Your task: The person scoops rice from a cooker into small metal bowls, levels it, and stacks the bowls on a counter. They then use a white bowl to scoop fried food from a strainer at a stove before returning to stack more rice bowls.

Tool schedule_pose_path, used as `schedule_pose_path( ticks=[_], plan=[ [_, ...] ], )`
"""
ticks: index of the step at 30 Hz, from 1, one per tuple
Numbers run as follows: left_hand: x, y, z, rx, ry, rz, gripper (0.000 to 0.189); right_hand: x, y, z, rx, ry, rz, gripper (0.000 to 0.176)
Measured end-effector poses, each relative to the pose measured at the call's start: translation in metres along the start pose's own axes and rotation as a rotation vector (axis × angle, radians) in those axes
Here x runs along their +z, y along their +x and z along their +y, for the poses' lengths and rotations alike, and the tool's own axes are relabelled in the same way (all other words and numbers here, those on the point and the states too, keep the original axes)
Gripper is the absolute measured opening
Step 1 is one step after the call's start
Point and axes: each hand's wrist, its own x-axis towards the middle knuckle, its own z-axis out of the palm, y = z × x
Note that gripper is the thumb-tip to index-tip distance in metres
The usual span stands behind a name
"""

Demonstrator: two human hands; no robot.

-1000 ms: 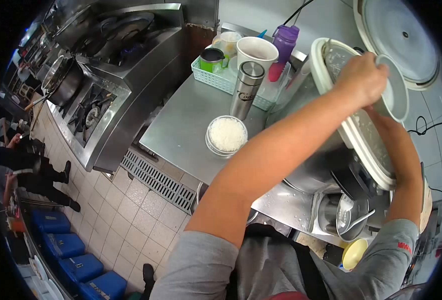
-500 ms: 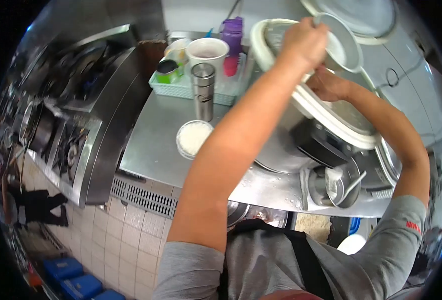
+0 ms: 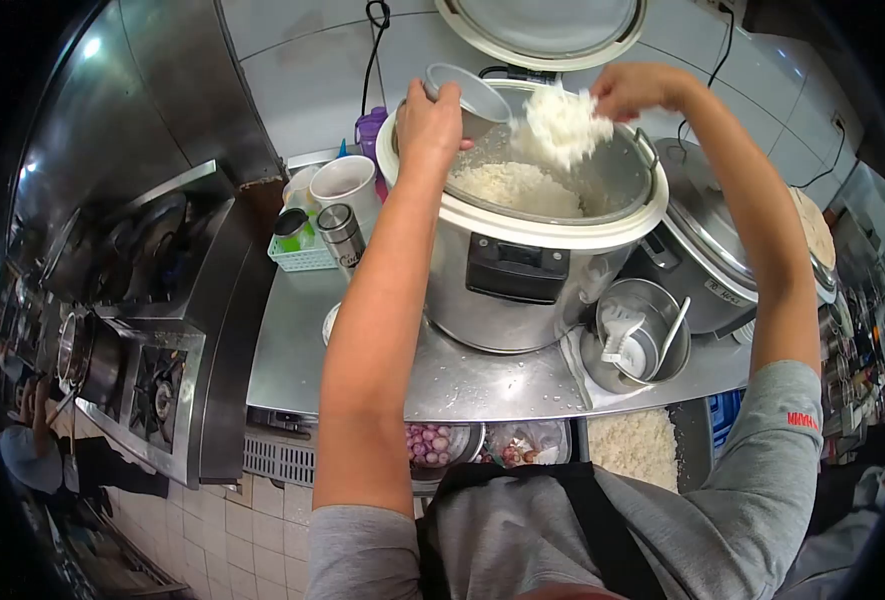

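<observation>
One rice heap [image 3: 562, 125] now above cooker [image 3: 517, 325] | right hand [image 3: 634, 92] apart from bowl [image 3: 472, 97]

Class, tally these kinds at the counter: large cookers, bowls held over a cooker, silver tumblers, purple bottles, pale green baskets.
Large cookers (open cooker, lidded cooker): 2
Held bowl: 1
Silver tumbler: 1
Purple bottle: 1
Pale green basket: 1
Total: 6

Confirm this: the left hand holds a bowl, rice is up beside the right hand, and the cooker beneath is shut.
Not shut: the head view shows the cooker open, its lid tipped back. The left hand does hold a bowl, and rice is up beside the right hand.
</observation>
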Motion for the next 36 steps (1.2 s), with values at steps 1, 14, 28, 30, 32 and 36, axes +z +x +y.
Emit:
schedule_pose_path(
  ticks=[1, 14, 28, 30, 32, 36],
  plan=[
    [0.002, 0.000, 0.001, -0.020, 0.027, -0.008, 0.059, -0.018, 0.001, -0.002, 0.023, -0.092, 0.045, 0.021],
    [0.000, -0.002, 0.001, -0.073, -0.166, -0.110, 0.041, 0.036, 0.013, -0.092, 0.042, -1.121, 0.816, 0.015],
    [-0.008, -0.010, 0.005, 0.070, -0.280, -0.040, 0.042, 0.146, 0.107, -0.006, -0.215, -0.535, -0.552, 0.024],
    [-0.008, -0.009, 0.005, 0.099, -0.294, -0.051, 0.043, 0.139, 0.100, -0.005, -0.224, -0.329, -0.587, 0.021],
    [-0.008, -0.007, 0.003, 0.101, -0.313, -0.039, 0.045, 0.132, 0.087, -0.001, -0.113, -0.016, -0.600, 0.018],
    [-0.007, -0.005, -0.001, 0.110, -0.379, 0.045, 0.048, 0.116, 0.072, 0.013, -0.064, 0.448, -0.560, 0.016]
  ],
)
